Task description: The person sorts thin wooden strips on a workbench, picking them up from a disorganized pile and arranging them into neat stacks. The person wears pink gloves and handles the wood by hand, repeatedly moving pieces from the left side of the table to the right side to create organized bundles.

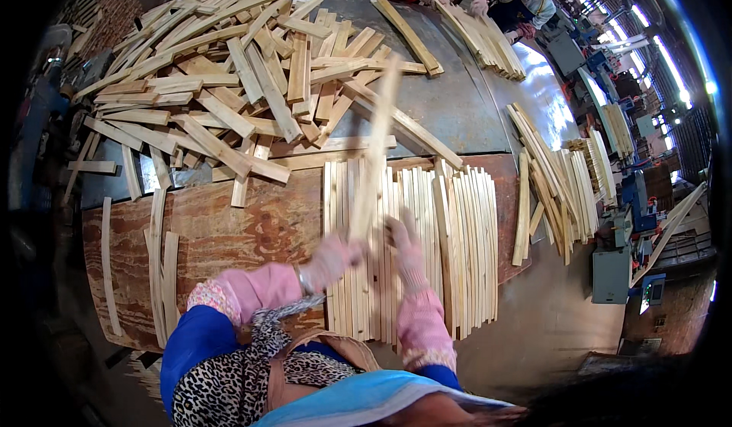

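My left hand point(333, 262), in a pale glove, is closed on the lower end of a wooden slat point(377, 141). The slat points away from me and is smeared by motion. Beneath it, many narrow slats stand side by side in a tight row point(467, 252) across the plywood board point(252, 221). My right hand point(404, 250), also gloved, is over the middle of this row with its fingers stretched out. It holds nothing that I can see; whether it touches the slats I cannot tell.
A jumbled heap of slats point(221, 84) covers the metal table's far left. Several loose slats point(156, 267) lie on the board's left end. More stacks point(572, 191) stand at the right, near a grey machine box point(612, 274). Two people point(522, 4) handle slats at the far side.
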Demonstrator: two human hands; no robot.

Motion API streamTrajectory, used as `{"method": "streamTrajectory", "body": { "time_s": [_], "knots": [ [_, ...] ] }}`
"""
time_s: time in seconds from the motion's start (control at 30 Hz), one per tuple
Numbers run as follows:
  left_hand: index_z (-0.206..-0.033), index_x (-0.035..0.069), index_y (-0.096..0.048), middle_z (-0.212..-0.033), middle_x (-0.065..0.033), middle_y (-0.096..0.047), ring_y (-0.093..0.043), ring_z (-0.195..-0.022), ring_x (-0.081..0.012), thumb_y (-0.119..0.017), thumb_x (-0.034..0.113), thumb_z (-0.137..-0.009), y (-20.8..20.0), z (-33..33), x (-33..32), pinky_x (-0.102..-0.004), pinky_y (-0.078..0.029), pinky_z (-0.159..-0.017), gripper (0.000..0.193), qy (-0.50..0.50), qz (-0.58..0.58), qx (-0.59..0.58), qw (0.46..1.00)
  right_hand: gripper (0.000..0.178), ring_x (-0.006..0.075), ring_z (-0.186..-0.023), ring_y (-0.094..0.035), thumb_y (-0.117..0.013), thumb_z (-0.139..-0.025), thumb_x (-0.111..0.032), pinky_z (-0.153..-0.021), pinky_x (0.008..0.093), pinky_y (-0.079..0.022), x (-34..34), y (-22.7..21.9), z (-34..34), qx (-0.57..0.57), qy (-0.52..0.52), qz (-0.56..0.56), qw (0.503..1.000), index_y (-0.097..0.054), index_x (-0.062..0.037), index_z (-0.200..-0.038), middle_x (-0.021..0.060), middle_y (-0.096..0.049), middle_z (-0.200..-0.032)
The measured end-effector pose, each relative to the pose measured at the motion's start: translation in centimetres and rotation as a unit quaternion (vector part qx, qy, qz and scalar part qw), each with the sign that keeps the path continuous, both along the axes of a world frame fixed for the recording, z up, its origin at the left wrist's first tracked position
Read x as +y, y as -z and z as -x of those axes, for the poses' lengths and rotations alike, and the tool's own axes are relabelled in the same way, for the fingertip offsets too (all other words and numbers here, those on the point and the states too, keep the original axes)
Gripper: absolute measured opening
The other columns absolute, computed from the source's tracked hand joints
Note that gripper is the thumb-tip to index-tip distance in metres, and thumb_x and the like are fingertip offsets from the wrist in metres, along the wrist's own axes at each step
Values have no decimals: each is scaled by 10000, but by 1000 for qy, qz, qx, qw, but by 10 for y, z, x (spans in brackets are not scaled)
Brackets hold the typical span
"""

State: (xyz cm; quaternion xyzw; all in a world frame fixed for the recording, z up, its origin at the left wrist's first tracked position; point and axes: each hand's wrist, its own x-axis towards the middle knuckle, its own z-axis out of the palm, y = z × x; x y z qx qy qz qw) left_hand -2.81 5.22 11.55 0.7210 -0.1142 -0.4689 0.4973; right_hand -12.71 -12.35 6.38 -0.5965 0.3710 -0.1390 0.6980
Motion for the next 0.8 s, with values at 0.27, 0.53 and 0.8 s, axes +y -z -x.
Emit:
{"method": "streamTrajectory", "body": {
  "time_s": [0.27, 0.53, 0.8],
  "knots": [
    [-1416, 35, -540, -1347, -185, -632, -614, -1222, -346, -692, 432, -956, -17, -130, -33, -440, -461, -1078, 627, 69, -65, -525, 846, 586, 298, -1061, -695, -665, -951, -378, -902, 420, -567, -28, 3, 14, 202, 5, 135, 970, -581, -17, -1405, 176, -727, -1181],
    [-1520, 129, -421, -1622, -224, -357, -405, -1490, -392, -464, 267, -1034, 2, -305, -89, -490, -432, -1133, 506, -19, -389, -430, 815, 448, 403, -1332, -495, -760, -805, -370, -1160, 487, -382, -44, 20, 174, 329, 17, 517, 790, -763, -76, -1143, 172, -633, -1361],
    [-1465, 41, -407, -1121, -275, -687, -689, -1011, -434, -528, 100, -966, -28, -237, 59, -505, -536, -907, 516, 9, -169, -403, 899, 471, 266, -1172, -641, -692, -982, -215, -1039, 371, -502, -16, 22, 162, 166, 86, 84, 979, -588, 37, -1366, 138, -667, -1289]
  ]
}}
